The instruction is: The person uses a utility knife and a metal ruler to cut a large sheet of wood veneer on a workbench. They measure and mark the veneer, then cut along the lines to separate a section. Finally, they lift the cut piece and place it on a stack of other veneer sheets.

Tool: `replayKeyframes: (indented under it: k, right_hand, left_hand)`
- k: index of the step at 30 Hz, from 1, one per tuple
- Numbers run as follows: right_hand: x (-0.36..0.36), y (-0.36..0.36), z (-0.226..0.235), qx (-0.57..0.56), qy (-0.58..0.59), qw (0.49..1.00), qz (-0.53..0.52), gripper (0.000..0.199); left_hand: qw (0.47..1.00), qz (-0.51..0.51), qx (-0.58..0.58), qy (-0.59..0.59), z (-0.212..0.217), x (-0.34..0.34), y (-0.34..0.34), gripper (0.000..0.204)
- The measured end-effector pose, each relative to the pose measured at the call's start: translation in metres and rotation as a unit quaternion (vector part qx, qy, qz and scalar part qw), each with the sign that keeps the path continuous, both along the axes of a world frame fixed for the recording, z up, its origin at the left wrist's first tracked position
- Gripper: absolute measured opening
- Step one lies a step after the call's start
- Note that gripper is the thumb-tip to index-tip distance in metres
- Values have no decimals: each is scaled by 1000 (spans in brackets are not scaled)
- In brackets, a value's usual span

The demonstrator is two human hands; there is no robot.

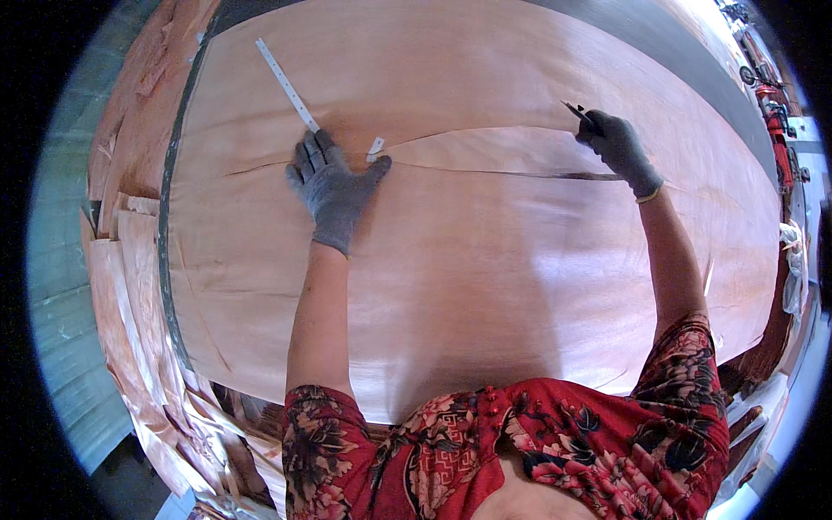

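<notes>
well apart over a wood-brown sheet (468,234), one palm down and one fist closed

the left hand (336,189), in a grey glove, lies palm down on the sheet, left of the middle, with its fingers spread and its thumb stretched out to the right. its fingertips meet the near end of a white strip (286,82) dotted with a row of small holes, which slants away toward the far left. just beyond the thumb sits a small white piece (375,149), near the spot where two long lines in the sheet come close together.

the right hand (617,149), gloved in the same grey, is curled around a dark pointed tool (575,112), whose tip juts out to the left. whether the tip touches the sheet cannot be told from this view. between the two hands the lines bow apart around a long, paler area (503,149); the lower line widens into a dark sliver near the right wrist. whether that area is a gap or a laid-in piece is not clear.

the sheet spreads broadly in front of the person, with a dark border (170,243) along its left side. beyond that border, loose brown sheets (139,277) lie overlapping, and a greenish ribbed panel (65,251) fills the far left. at the far right is red equipment (774,130), too small to make out. the person wears a red flowered top (451,442), and both forearms are bare between sleeve and glove.
</notes>
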State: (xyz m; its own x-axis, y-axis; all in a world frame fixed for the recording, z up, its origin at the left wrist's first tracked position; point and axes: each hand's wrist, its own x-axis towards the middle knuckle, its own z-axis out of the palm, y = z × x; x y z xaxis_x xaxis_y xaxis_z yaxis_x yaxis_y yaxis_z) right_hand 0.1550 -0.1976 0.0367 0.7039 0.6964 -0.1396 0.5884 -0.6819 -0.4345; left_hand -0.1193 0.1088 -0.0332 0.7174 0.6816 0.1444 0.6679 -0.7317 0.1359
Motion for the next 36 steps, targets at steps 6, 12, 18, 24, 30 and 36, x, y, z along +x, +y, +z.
replayKeyframes:
  k: [6,12,18,24,30,36]
  right_hand:
    - [-9,8,4,-42,-56,997,21,24]
    - [-13,6,-9,-55,-139,988,45,26]
    - [-13,2,-6,-79,-121,989,37,24]
    - [-26,-8,7,-8,-151,988,32,15]
    - [-75,-33,31,131,-343,930,32,14]
    - [-91,-50,-18,41,-330,937,104,13]
  left_hand:
    - [999,5,30,-14,-4,-1,0,103]
    - [999,8,32,-18,-4,-5,3,106]
    - [1000,-7,9,-27,2,4,0,101]
    - [998,-9,60,-25,-20,2,5,100]
    - [999,-21,41,-12,-24,-4,18,103]
    - [999,-24,36,-27,-14,0,7,103]
